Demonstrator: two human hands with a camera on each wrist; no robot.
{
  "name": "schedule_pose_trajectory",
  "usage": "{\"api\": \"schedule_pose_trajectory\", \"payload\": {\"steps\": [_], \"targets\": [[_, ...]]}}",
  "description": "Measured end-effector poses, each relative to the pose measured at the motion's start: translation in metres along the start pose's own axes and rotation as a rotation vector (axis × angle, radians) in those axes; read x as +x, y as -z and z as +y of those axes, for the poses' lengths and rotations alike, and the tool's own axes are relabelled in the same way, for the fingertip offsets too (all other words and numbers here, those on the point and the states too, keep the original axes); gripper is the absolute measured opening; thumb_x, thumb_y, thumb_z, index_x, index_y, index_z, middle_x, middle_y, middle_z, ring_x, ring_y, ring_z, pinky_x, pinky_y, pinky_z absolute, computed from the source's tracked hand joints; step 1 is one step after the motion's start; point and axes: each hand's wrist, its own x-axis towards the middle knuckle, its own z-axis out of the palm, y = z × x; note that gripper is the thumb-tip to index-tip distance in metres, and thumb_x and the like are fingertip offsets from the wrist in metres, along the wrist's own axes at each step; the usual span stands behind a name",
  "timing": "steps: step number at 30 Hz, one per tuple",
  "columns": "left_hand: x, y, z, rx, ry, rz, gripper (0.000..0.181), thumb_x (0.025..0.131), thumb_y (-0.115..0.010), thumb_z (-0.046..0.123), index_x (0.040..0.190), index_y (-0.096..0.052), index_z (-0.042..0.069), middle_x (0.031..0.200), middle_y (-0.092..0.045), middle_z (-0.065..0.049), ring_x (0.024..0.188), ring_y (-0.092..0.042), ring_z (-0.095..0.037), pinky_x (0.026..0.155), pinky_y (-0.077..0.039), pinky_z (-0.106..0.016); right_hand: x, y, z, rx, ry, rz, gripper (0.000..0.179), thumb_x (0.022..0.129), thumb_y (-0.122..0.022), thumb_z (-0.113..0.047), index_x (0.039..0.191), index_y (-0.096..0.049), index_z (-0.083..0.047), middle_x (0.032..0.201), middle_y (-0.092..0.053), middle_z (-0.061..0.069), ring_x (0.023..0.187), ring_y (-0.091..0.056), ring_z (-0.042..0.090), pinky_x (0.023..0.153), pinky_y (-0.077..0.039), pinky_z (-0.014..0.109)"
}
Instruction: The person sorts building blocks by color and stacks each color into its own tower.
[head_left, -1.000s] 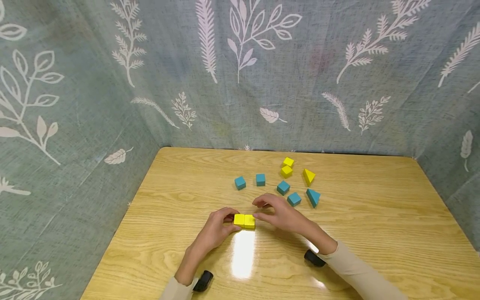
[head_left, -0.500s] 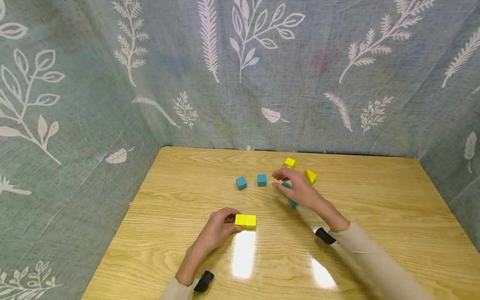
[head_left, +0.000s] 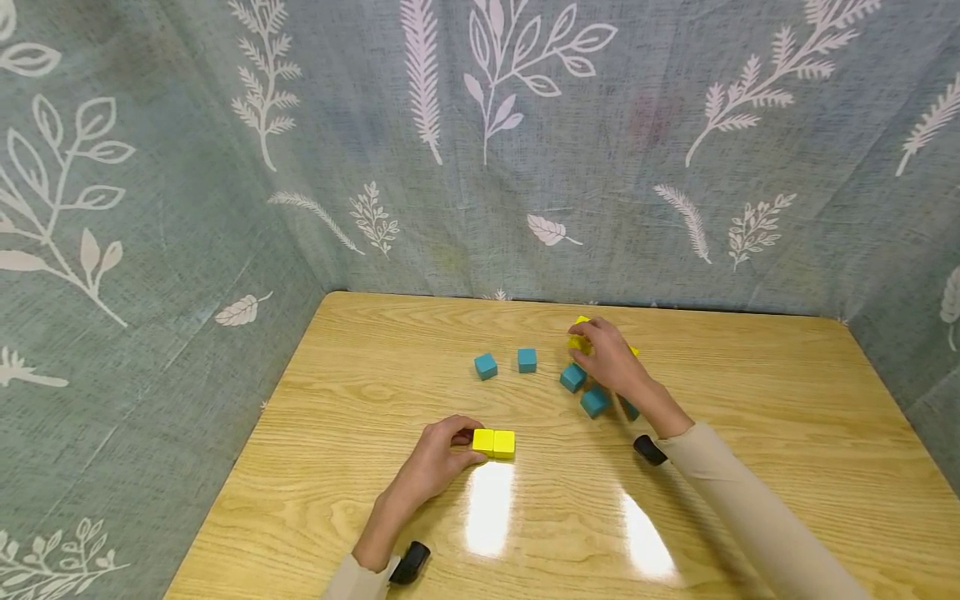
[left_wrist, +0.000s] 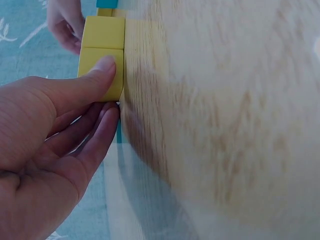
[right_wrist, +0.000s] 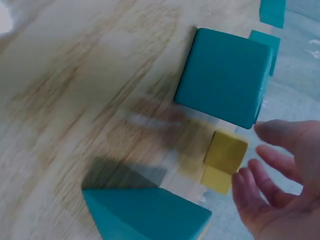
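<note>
**Fingers of the left hand point(head_left: 437, 457) pinch; those of the right hand point(head_left: 609, 358) stand apart**

Nearest us, closer to the tabletop's point(head_left: 300, 500) left edge than its right, two yellow cubes point(head_left: 504, 444) sit side by side, touching. The left thumb and fingertips hold the left one; we judge that a twist or hard squeeze could open the seam.

Farther on, four blue cubes point(head_left: 527, 361) lie scattered, and a blue triangular block point(head_left: 630, 408) shows partly behind the right wrist. A low wrist or thumb could knock one askew.

Toward the far edge, the right thumb and fingers frame another yellow pair point(head_left: 578, 342); we cannot tell whether they touch it. Those cubes stand so close that grasping one could shove its neighbour farther. A yellow triangular block point(head_left: 634, 351), mostly hidden, could be brushed unseen.
</note>
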Motion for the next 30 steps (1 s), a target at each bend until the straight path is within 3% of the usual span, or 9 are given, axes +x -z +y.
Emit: {"api": "schedule_pose_trajectory", "payload": {"steps": [5, 8, 12, 19, 24, 30], "targets": [[-0.001, 0.0, -0.001, -0.003, -0.006, 0.0, 0.031, 0.085, -0.08, -0.006, 0.114, -0.069, -0.003, 0.11, -0.069, -0.013, 0.098, -0.069, -0.027, 0.087, -0.061, -0.034, 0.002, -0.002, 0.0, -0.072, -0.023, -0.031, 0.033, 0.095, -0.071, 0.002, 0.126, -0.065, 0.011, 0.113, -0.055, 0.027, 0.099, -0.052, 0.04, 0.079, -0.046, 0.048], [0.0, 0.0, -0.001, -0.003, -0.007, 0.002, 0.031, 0.085, -0.079, -0.005, 0.114, -0.069, -0.004, 0.111, -0.069, -0.013, 0.099, -0.069, -0.027, 0.088, -0.061, -0.036, 0.002, -0.003, 0.001, -0.067, -0.044, -0.034, 0.031, 0.095, -0.07, 0.004, 0.125, -0.065, 0.01, 0.116, -0.053, 0.028, 0.103, -0.052, 0.041, 0.082, -0.048, 0.049], [0.0, -0.001, -0.002, -0.001, -0.013, 0.007, 0.031, 0.085, -0.08, -0.005, 0.114, -0.069, -0.004, 0.111, -0.069, -0.014, 0.099, -0.069, -0.029, 0.088, -0.061, -0.037, 0.0, -0.003, 0.002, -0.049, -0.054, -0.043, 0.027, 0.095, -0.069, 0.005, 0.121, -0.064, 0.006, 0.116, -0.05, 0.028, 0.096, -0.052, 0.039, 0.079, -0.05, 0.049], [0.0, -0.001, -0.002, 0.011, -0.011, 0.008, 0.032, 0.085, -0.08, -0.005, 0.114, -0.069, -0.004, 0.111, -0.07, -0.014, 0.099, -0.07, -0.028, 0.088, -0.061, -0.035, -0.004, 0.004, 0.003, 0.038, -0.048, -0.043, 0.023, 0.094, -0.07, 0.006, 0.114, -0.06, 0.004, 0.112, -0.056, 0.027, 0.096, -0.06, 0.039, 0.081, -0.057, 0.051], [0.0, 0.0, -0.002, 0.016, -0.003, 0.01, 0.032, 0.085, -0.08, -0.005, 0.115, -0.068, -0.004, 0.112, -0.069, -0.013, 0.1, -0.069, -0.027, 0.088, -0.061, -0.034, -0.009, 0.01, 0.0, 0.109, -0.024, -0.031, 0.035, 0.092, -0.073, 0.005, 0.124, -0.059, 0.009, 0.117, -0.058, 0.028, 0.107, -0.06, 0.042, 0.092, -0.058, 0.051], [0.0, 0.001, -0.001, 0.005, 0.003, 0.0, 0.034, 0.084, -0.08, -0.006, 0.116, -0.068, -0.004, 0.113, -0.069, -0.013, 0.101, -0.069, -0.026, 0.088, -0.06, -0.032, -0.018, 0.012, -0.008, 0.195, -0.046, -0.016, 0.04, 0.091, -0.074, 0.008, 0.128, -0.061, 0.008, 0.12, -0.058, 0.025, 0.109, -0.058, 0.039, 0.096, -0.057, 0.049]]}}
